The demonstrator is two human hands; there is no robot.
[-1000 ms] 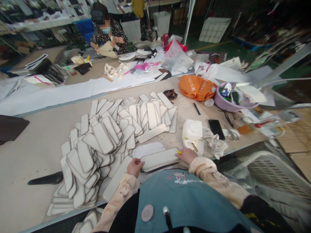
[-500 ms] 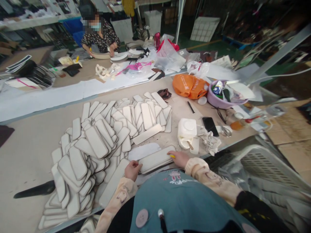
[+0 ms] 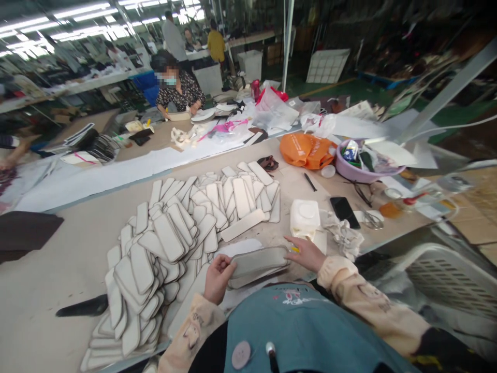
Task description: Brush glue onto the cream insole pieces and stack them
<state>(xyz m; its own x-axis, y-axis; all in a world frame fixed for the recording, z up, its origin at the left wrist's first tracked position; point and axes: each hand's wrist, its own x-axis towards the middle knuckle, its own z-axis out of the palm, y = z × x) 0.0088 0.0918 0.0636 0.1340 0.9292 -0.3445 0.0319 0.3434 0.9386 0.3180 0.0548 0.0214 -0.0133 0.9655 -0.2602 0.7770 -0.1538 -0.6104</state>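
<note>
A long white padded piece (image 3: 258, 260) with rounded ends is lifted a little off the table, tilted, over another like piece. My left hand (image 3: 218, 276) grips its left end with curled fingers. My right hand (image 3: 306, 252) holds its right end, and a small yellow thing shows between its fingers. A big heap of the same white pieces (image 3: 182, 228) covers the table to the left and behind.
Right of my hands lie a white wipes pack (image 3: 305, 216), a crumpled cloth (image 3: 345, 234), a black phone (image 3: 344, 211), scissors and glasses. An orange bag (image 3: 306, 150) and a purple basin (image 3: 363, 166) stand behind. A person works at the far table. A white plastic crate (image 3: 438, 274) stands right.
The piece lay flat on the stack before; both hands have now raised and tilted it. The camera has tipped up, so more of the hall shows.
</note>
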